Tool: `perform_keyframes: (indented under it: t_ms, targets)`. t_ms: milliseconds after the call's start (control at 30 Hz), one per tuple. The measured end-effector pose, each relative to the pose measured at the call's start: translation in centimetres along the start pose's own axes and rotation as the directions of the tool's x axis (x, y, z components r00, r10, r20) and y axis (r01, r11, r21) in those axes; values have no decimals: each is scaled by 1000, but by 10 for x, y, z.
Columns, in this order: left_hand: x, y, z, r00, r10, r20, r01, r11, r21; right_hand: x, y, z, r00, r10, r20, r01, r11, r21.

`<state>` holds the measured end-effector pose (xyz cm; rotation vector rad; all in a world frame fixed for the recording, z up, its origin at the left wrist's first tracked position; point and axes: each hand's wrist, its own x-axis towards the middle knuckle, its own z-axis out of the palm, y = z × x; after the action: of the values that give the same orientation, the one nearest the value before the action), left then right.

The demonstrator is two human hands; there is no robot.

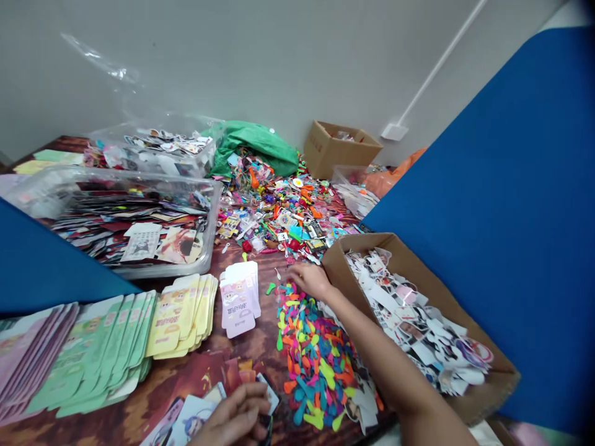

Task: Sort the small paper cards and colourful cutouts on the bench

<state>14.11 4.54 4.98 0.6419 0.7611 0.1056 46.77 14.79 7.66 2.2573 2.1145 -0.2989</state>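
My right hand (310,280) reaches out over the table, fingers down at the top edge of a heap of uninflated multicoloured balloons (316,359), and holds nothing I can see. Beside that arm stands a cardboard box (418,291) full of cut-out paper pieces. My left hand (235,415) sits at the bottom edge of the view, curled around a small printed card (268,396). Other printed cards (191,416) lie fanned out just left of it. Part of the held card is hidden by my fingers.
Stacks of green, pink and yellow card packets (93,347) lie at left, near a clear plastic tub of printed sheets (139,223). A mixed heap of small colourful items (274,210) covers the table's far part, with a green bag (253,148) and a cardboard carton (339,148) behind.
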Motion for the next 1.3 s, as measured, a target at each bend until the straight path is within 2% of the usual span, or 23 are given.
perform_keyframes:
  t_ms: [100, 200, 267, 333, 433, 467, 533, 633, 767, 900, 1000, 1100, 1167, 1300]
  targets:
    - [13, 29, 14, 993, 95, 71, -107, 976, 190, -31, -11, 18, 995, -57, 77, 59, 998, -30]
    - [31, 49, 23, 970, 204, 132, -242, 858, 452, -53, -22, 32, 982, -131, 135, 136, 990, -31]
    - [43, 53, 25, 932, 327, 155, -345, 675, 652, -64, -26, 35, 969, -185, 161, 191, 981, -19]
    - [54, 54, 26, 863, 454, 219, -425, 423, 800, -70, -25, 32, 944, -273, 184, 272, 962, 29]
    - [67, 56, 30, 759, 550, 350, -449, 52, 892, -65, -18, 22, 905, -401, 144, 370, 907, 201]
    - [71, 57, 32, 742, 557, 373, -424, -40, 905, -60, -15, 18, 918, -383, 107, 349, 905, 241]
    - [82, 61, 37, 735, 560, 382, -362, -151, 920, -45, -7, 12, 967, -251, 35, 235, 939, 250]
    - [102, 65, 46, 741, 566, 360, -307, -192, 932, -18, 2, 11, 998, -63, -19, 65, 982, 176]
    - [122, 58, 51, 759, 554, 342, -250, -237, 939, 15, 3, 18, 1000, 17, 2, -17, 995, 99]
    - [124, 43, 45, 789, 511, 341, -227, -274, 935, 39, -3, 17, 998, 51, -31, -49, 996, 70]
    - [122, 35, 40, 799, 483, 358, -230, -304, 924, 38, -10, 13, 998, -28, -61, 33, 996, 79]
    - [123, 32, 38, 801, 459, 383, -244, -334, 910, 20, -21, 17, 977, -212, 27, 208, 973, 102]
    - [124, 31, 39, 802, 455, 388, -241, -347, 906, 7, -32, 25, 954, -287, 84, 276, 954, 116]
    - [123, 31, 42, 802, 459, 383, -225, -363, 904, -4, -50, 34, 962, -263, 70, 253, 959, 132]
